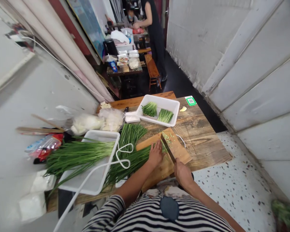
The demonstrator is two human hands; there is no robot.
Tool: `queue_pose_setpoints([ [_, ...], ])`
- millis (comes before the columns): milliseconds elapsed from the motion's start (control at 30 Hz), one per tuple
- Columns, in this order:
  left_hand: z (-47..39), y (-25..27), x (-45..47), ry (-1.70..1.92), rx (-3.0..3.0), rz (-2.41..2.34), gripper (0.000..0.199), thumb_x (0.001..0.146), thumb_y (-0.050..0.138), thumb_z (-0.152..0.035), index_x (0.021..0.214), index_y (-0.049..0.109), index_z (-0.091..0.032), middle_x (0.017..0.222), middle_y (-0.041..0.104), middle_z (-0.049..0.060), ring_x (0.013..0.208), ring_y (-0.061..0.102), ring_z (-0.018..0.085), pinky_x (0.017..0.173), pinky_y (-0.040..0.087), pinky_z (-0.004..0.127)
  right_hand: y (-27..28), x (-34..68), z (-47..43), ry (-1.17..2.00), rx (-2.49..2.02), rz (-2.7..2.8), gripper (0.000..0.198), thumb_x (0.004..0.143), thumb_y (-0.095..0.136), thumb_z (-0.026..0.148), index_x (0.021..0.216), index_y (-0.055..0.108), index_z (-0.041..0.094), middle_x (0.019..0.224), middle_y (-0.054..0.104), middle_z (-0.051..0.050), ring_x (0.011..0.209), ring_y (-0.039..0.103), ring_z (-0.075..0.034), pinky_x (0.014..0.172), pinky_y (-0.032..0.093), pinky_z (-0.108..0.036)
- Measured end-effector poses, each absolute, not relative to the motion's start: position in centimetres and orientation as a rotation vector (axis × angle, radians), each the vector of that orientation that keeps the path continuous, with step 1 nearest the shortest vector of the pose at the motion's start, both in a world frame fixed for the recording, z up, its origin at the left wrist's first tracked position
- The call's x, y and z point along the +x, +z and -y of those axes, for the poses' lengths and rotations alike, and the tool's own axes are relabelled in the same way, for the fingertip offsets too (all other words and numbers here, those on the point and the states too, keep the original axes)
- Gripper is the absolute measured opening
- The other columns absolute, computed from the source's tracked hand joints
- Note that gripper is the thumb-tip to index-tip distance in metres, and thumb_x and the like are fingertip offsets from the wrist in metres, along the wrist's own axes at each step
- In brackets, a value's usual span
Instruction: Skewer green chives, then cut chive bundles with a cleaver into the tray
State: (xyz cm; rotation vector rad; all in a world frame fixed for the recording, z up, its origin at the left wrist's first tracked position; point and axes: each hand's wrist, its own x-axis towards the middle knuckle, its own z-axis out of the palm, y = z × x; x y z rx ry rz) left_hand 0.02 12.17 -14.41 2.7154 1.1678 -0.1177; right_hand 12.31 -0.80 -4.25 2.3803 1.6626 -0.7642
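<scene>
On the wooden cutting board (181,151), my left hand (156,154) presses down on a bundle of long green chives (135,161), holding it by its cut end. My right hand (183,174) is closed round the handle of a kitchen knife (168,147). The blade stands just right of my left fingertips, across the bundle's end. Small chopped bits (167,138) lie scattered beyond the blade. Behind the board, a white plastic tray (145,99) holds two bunches of cut chives (165,116).
At left, another white tray (96,190) carries long chives (82,154), with a white cable (87,175) looped over it. Bagged white food (111,119) sits behind. A green QR card (190,101) lies at the table's far corner. Two people are at a table farther back.
</scene>
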Motion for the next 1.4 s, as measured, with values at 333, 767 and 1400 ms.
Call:
queue_pose_setpoints([
  [333, -12.2, -14.6, 0.5, -0.092, 2.646, -1.179, 0.065, 0.094, 0.032, -0.045, 0.148, 0.03, -0.008, 0.158, 0.021, 0.013, 0.147, 0.015, 0.024, 0.119, 0.013, 0.048, -3.4, 12.3, 0.1, -0.834, 2.361, -1.611, 0.028, 0.095, 0.033, 0.011, 0.117, 0.05, 0.009, 0.092, 0.07, -0.015, 0.089, 0.069, -0.022, 0.069, 0.045, -0.027],
  [767, -11.9, -14.5, 0.3, -0.067, 2.635, -1.162, 0.068, 0.094, 0.031, -0.049, 0.147, 0.031, -0.005, 0.156, 0.024, 0.016, 0.146, 0.019, 0.026, 0.119, 0.013, 0.047, -4.3, 13.7, -3.1, -0.928, 2.367, -1.592, 0.029, 0.097, 0.032, 0.014, 0.113, 0.054, 0.006, 0.093, 0.071, -0.019, 0.089, 0.07, -0.022, 0.068, 0.045, -0.025],
  [1400, -10.7, -12.9, -10.0, -0.142, 2.557, -1.448, 0.115, 0.067, 0.056, -0.071, 0.15, 0.015, -0.004, 0.153, 0.028, 0.022, 0.144, 0.023, 0.033, 0.118, 0.01, 0.051, -1.8, 9.7, 1.0, -0.965, 2.253, -1.901, 0.025, 0.099, 0.028, 0.022, 0.108, 0.049, 0.012, 0.087, 0.07, -0.013, 0.081, 0.068, -0.019, 0.063, 0.038, -0.023],
])
